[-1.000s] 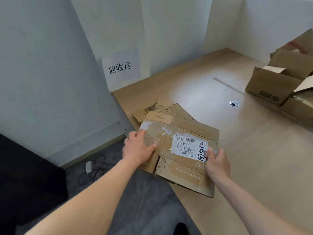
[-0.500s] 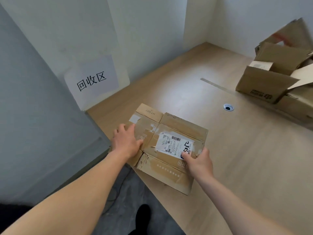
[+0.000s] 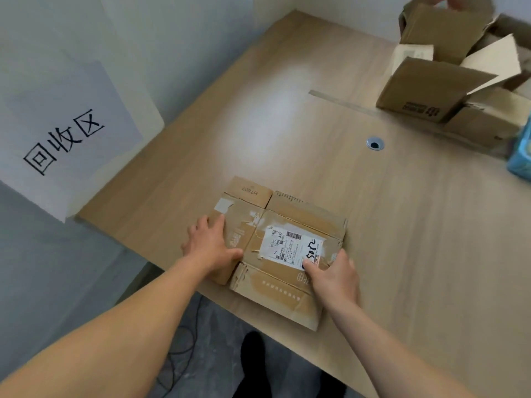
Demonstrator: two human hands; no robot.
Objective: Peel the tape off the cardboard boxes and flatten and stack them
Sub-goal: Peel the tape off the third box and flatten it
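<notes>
The flattened box (image 3: 290,225) lay at the near-left corner of the tabletop (image 3: 287,124), close to the wall sign (image 3: 66,139) — likely the stacking spot. The left hand (image 3: 212,245) pressed its left panel with straight fingers (image 3: 219,224), seemingly to keep the cardboard flat. The right hand (image 3: 334,275) pinched the right edge, thumb on the label (image 3: 287,244) — probably squaring it. Unflattened boxes (image 3: 425,93) waited well apart.

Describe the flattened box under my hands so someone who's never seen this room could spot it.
Find the wooden table, then its near edge, toward the wall sign. The flattened cardboard box lies there. Unlike the open boxes far right, it is flat with a white shipping label.
</notes>
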